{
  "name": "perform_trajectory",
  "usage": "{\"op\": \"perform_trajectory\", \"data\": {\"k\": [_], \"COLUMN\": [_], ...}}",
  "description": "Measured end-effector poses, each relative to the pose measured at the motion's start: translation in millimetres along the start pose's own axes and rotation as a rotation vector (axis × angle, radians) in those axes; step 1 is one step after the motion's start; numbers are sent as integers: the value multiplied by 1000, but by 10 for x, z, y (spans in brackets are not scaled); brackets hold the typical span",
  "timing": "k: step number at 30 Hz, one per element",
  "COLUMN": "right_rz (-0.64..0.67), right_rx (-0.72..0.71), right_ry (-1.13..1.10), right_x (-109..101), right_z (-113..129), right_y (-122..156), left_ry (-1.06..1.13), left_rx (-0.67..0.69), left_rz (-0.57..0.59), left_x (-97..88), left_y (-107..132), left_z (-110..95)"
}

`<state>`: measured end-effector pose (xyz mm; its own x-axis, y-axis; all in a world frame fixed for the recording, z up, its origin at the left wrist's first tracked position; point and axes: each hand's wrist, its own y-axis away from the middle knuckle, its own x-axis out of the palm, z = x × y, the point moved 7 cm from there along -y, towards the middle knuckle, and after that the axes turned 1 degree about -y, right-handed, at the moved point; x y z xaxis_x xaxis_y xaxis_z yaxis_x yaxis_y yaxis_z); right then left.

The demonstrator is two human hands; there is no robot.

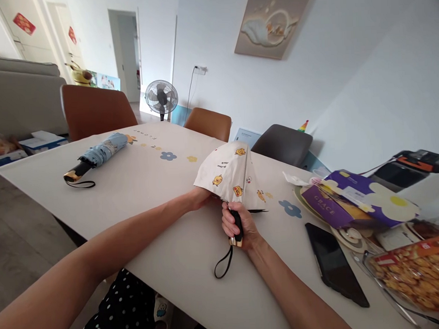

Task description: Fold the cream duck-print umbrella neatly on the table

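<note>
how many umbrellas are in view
2: the white umbrella, held in the right hand, and the blue umbrella, lying toward the left of the table.

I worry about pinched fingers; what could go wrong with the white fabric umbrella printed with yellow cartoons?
The left hand, partly hidden beneath the umbrella, might get pinched if the umbrella shifts. The thin black looped strap at the black-and-gold handle could snag. If the umbrella sprang open, it might knock the flat black rectangular phone.
</note>
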<state>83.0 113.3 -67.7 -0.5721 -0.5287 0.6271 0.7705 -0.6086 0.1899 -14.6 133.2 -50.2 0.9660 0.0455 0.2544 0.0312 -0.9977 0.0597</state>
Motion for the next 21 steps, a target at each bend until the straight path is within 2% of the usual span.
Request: {"op": "perform_trajectory", "data": {"k": [3,5,7,10,12,14,17,19,21], "right_rz": [72,116,150,181,195,198,153,101,68], "right_rx": [3,8,26,52,61,70,67,37,7], "right_ry": [1,1,0,5,18,39,77,97,120], "right_x": [48,73,91,109,120,125,111,102,112], "right_z": [-6,-10,-21,-37,-46,-60,-75,-66,-57], "right_y": [16,22,28,41,52,60,65,69,79], "left_ry": [240,339,379,358,352,381,434,390,305], "left_rx": [-48,-50,-61,-181,-214,-160,-59,-28,-20], "left_rz": [170,207,245,329,339,305,150,46,-10], "left_x": [55,39,35,93,116,103,-12,-92,-128], "left_y": [-15,-16,-9,29,51,51,22,1,-16], "left_z": [25,20,36,142,169,116,27,27,72]}}
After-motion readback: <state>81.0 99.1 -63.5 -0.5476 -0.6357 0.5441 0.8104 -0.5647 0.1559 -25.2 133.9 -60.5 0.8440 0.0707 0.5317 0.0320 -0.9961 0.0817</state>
